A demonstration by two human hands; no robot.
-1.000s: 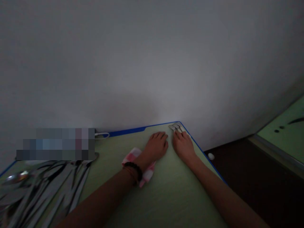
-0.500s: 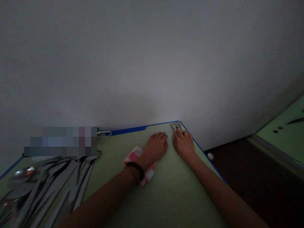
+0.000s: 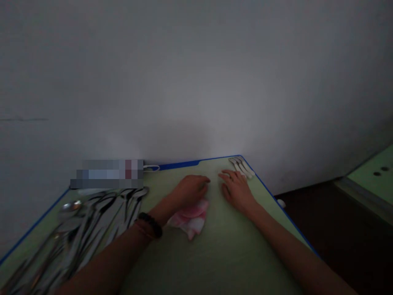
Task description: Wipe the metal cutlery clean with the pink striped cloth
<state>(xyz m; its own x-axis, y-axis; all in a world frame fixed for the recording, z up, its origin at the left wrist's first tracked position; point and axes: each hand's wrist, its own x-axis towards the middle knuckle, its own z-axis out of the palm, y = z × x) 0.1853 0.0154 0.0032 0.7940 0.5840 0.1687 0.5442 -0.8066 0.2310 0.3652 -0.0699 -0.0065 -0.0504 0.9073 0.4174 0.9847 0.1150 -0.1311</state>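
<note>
My left hand (image 3: pixel 190 191) hovers at the upper edge of a pink and white checked cloth (image 3: pixel 193 219); its fingers point right, slightly bent, with nothing visible in them. Whether it touches the cloth is hard to tell. To its right, my right hand (image 3: pixel 237 189) is open, fingers spread and blurred. It is just below several forks (image 3: pixel 241 164) lying side by side in the table's far right corner, tines toward the wall. The fingers partly cover the lower ends of the forks on the left.
A loose pile of spoons and other long metal cutlery (image 3: pixel 101 209) covers the left of the green table (image 3: pixel 221 258). Behind it, a blurred-out object (image 3: pixel 107 174) and a white cable (image 3: pixel 152 168) sit by the wall (image 3: pixel 196 82). A dark floor (image 3: pixel 325 221) lies right of the table.
My right hand has come off the forks, which now show more fully, and its fingers have spread. My left hand has moved left over the cloth. The view has shifted slightly left.
</note>
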